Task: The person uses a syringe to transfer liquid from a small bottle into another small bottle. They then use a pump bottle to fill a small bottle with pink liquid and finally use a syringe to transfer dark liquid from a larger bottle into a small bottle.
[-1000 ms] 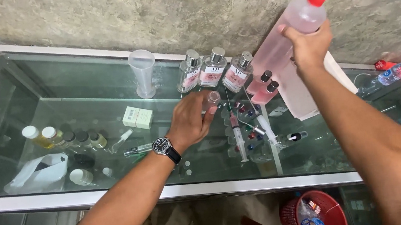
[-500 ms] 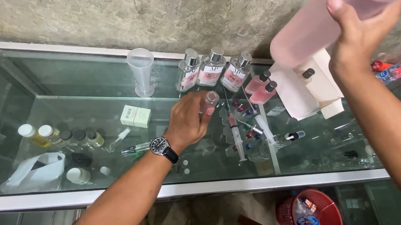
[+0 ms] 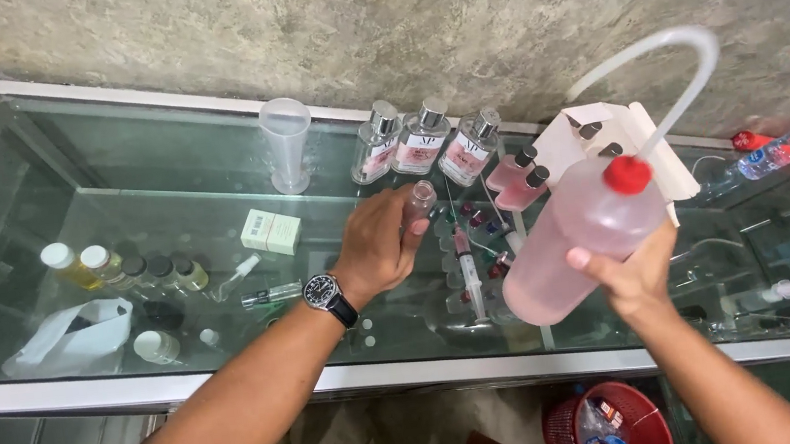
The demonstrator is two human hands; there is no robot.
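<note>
A rough grey plaster wall (image 3: 412,22) rises behind a long glass display counter (image 3: 164,194) with a pale metal frame, its inner shelf visible through the top.

The biggest thing in hand is a soft plastic wash bottle (image 3: 576,241), translucent and filled with pale pink liquid, lying tilted with its base toward the counter's front edge. It has a red screw cap (image 3: 628,175), and a thin white spout tube (image 3: 685,70) arches up from it and curves over to the left. The right hand (image 3: 631,274) grips it from below, fingers wrapped around the body and thumb on the near side, holding it just above the glass at the right of centre.

The left hand (image 3: 378,244), with a dark wristwatch (image 3: 327,291), is closed around a small clear glass vial (image 3: 421,199) standing on the counter near the middle; the vial's open neck shows past the fingertips.

Behind stand a clear plastic measuring cup (image 3: 287,145) and three square perfume bottles (image 3: 420,140) with silver caps and pink contents. White folded cartons (image 3: 603,134) sit beside two small pink flasks (image 3: 514,179). A syringe (image 3: 467,273) lies on the glass between the hands. On the shelf to the left sit small capped bottles (image 3: 123,273) and a white bag (image 3: 71,338). A red basket (image 3: 609,426) sits on the floor.
</note>
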